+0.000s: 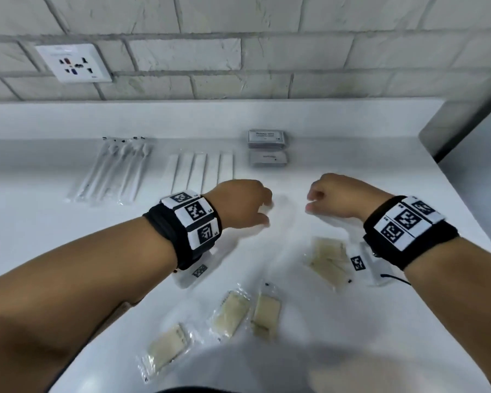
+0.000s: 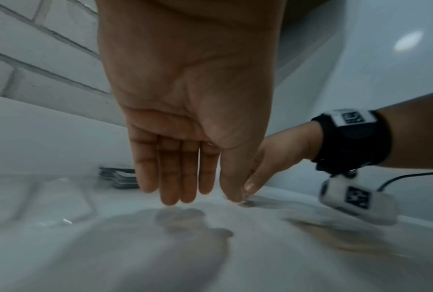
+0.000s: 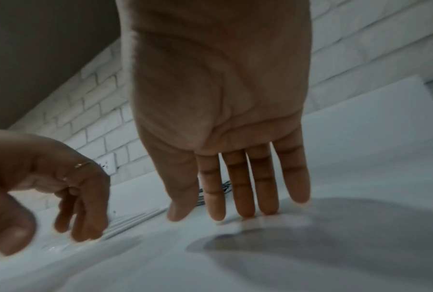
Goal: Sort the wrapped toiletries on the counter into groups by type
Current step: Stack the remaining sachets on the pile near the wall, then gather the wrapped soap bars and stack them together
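Note:
My left hand (image 1: 267,211) and right hand (image 1: 309,202) hang side by side over the middle of the white counter (image 1: 380,321), both empty. In the left wrist view the left hand (image 2: 198,195) has straight fingers just above the surface. The right hand (image 3: 235,213) also shows straight fingers, their tips at the counter. Several beige wrapped packets lie nearer me, one (image 1: 329,262) under my right wrist, two (image 1: 233,312) (image 1: 267,310) side by side, one (image 1: 167,347) at the front left. At the back lie wrapped toothbrushes (image 1: 114,168), white flat sachets (image 1: 201,171) and two grey boxes (image 1: 267,140).
A white brick wall with a socket plate (image 1: 74,63) rises behind a raised ledge (image 1: 210,117). The counter ends at a dark-edged panel on the right (image 1: 465,123). Blurred grey boxes (image 2: 118,177) show past my left fingers.

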Demonstrator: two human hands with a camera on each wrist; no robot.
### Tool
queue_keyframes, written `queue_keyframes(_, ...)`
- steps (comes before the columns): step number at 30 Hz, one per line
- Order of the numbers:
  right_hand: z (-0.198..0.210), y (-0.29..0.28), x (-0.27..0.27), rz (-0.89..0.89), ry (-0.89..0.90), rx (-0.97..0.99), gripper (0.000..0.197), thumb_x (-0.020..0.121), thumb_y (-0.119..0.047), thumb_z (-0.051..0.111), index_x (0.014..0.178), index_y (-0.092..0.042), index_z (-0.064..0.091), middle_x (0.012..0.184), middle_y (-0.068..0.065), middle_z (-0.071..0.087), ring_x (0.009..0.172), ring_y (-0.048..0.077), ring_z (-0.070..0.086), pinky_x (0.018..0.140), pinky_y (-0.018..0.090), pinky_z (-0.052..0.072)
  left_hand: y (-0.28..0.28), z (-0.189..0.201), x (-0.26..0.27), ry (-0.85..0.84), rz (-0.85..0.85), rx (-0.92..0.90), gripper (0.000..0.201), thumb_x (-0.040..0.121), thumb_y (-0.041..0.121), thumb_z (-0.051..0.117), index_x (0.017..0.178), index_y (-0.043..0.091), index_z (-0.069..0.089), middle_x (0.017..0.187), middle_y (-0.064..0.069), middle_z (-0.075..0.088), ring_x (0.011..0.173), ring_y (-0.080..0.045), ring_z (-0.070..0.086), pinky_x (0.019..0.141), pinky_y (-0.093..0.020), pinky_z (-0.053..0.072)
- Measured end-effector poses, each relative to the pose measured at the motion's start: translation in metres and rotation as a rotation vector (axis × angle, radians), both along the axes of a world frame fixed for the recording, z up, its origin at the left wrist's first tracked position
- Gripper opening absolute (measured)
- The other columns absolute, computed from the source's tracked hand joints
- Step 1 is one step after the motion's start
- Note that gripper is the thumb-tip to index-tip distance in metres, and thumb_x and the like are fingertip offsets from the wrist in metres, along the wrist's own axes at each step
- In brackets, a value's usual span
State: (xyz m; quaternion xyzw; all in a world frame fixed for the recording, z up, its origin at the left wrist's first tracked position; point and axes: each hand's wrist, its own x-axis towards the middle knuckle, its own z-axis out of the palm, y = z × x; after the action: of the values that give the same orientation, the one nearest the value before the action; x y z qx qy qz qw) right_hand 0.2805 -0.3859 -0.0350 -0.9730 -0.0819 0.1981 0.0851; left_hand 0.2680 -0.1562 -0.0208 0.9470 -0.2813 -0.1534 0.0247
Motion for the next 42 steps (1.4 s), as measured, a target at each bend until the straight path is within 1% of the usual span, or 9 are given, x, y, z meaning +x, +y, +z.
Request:
queue_keyframes(10, -0.003, 0.002, -0.109, -0.095, 0.047, -0.023, 0.043, 0.075, -0.042, 0.07, 0.113, -0.024, 0.061, 0.112, -0.003, 0.048, 0.103, 0.017, 0.051, 0.091, 0.035, 0.046, -0.011, -0.009, -0.111, 0.227, -0.371, 0.18, 0.072, 0.081, 0.027, 0.066, 0.143, 0.04, 0.033, 0.148, 0.013, 0.031, 0.129, -0.017, 0.037, 0.101, -0.037, 0.042)
queue_keyframes(13, -0.01, 0.01, -0.128, -0.163, 0.0, -0.04, 0.053, 0.073, -0.041, 0.072, 0.121, -0.025, 0.058, 0.121, 0.001, 0.049, 0.112, 0.022, 0.05, 0.093, 0.036, 0.046, -0.01, -0.016, -0.127, 0.161, -0.461, 0.261, 0.072, 0.079, 0.023, 0.066, 0.144, 0.036, 0.036, 0.149, 0.01, 0.029, 0.126, -0.024, 0.037, 0.098, -0.041, 0.045)
queue_keyframes(17, -0.008, 0.02, -0.144, -0.235, -0.037, -0.044, 0.049, 0.074, -0.042, 0.069, 0.117, -0.019, 0.062, 0.121, 0.007, 0.056, 0.109, 0.027, 0.056, 0.089, 0.036, 0.049, -0.01, -0.01, -0.139, 0.081, -0.354, 0.196, 0.044, 0.075, 0.026, 0.073, 0.116, 0.026, 0.057, 0.119, 0.004, 0.048, 0.109, -0.023, 0.044, 0.077, -0.033, 0.042)
queue_keyframes(23, -0.002, 0.038, -0.158, -0.258, -0.051, -0.074, 0.033, 0.066, -0.04, 0.071, 0.079, -0.014, 0.056, 0.09, 0.007, 0.062, 0.077, 0.026, 0.059, 0.055, 0.027, 0.041, -0.005, -0.015, -0.144, -0.031, -0.228, 0.249, 0.035, 0.072, 0.05, 0.071, 0.094, 0.025, 0.059, 0.104, 0.001, 0.056, 0.103, -0.023, 0.05, 0.077, -0.03, 0.037)
queue_keyframes(27, 0.0, 0.048, -0.156, -0.297, 0.039, -0.093, 0.044, 0.066, -0.027, 0.073, 0.104, -0.01, 0.058, 0.103, 0.008, 0.064, 0.092, 0.027, 0.06, 0.067, 0.027, 0.046, -0.004, -0.018, -0.147, -0.051, -0.199, 0.216, 0.035, 0.075, 0.054, 0.068, 0.081, 0.026, 0.048, 0.092, 0.001, 0.063, 0.094, -0.023, 0.056, 0.071, -0.029, 0.035)
queue_keyframes(30, -0.001, 0.049, -0.154, -0.301, 0.052, -0.083, 0.059, 0.072, -0.024, 0.072, 0.123, -0.01, 0.045, 0.117, 0.009, 0.059, 0.109, 0.03, 0.056, 0.078, 0.031, 0.046, 0.002, -0.005, -0.146, 0.052, 0.035, 0.085, 0.042, 0.076, 0.053, 0.069, 0.079, 0.015, 0.051, 0.08, -0.001, 0.059, 0.076, -0.021, 0.056, 0.056, -0.028, 0.033)
queue_keyframes(33, -0.006, 0.048, -0.156, -0.255, 0.022, -0.096, 0.054, 0.078, -0.02, 0.065, 0.125, -0.009, 0.041, 0.119, 0.012, 0.059, 0.109, 0.031, 0.058, 0.079, 0.032, 0.046, 0.023, 0.003, -0.142, 0.124, 0.201, 0.092, 0.042, 0.076, 0.049, 0.071, 0.077, 0.01, 0.056, 0.071, -0.001, 0.054, 0.066, -0.019, 0.051, 0.056, -0.028, 0.035)
queue_keyframes(38, -0.009, 0.053, -0.155, -0.188, 0.007, -0.141, 0.049, 0.078, -0.011, 0.056, 0.125, -0.007, 0.041, 0.118, 0.015, 0.058, 0.106, 0.033, 0.059, 0.078, 0.032, 0.046, 0.046, -0.018, -0.153, 0.181, 0.39, 0.097, 0.048, 0.067, 0.049, 0.076, 0.093, 0.014, 0.056, 0.083, 0.0, 0.06, 0.078, -0.019, 0.059, 0.067, -0.027, 0.045)
queue_keyframes(42, -0.008, 0.058, -0.156, -0.161, -0.012, -0.156, 0.043, 0.08, -0.013, 0.055, 0.121, -0.006, 0.044, 0.117, 0.016, 0.058, 0.106, 0.033, 0.058, 0.078, 0.032, 0.044, 0.049, -0.022, -0.152, 0.234, 0.369, 0.167, 0.045, 0.067, 0.065, 0.065, 0.067, 0.021, 0.055, 0.073, 0.002, 0.058, 0.074, -0.019, 0.056, 0.065, -0.027, 0.042)
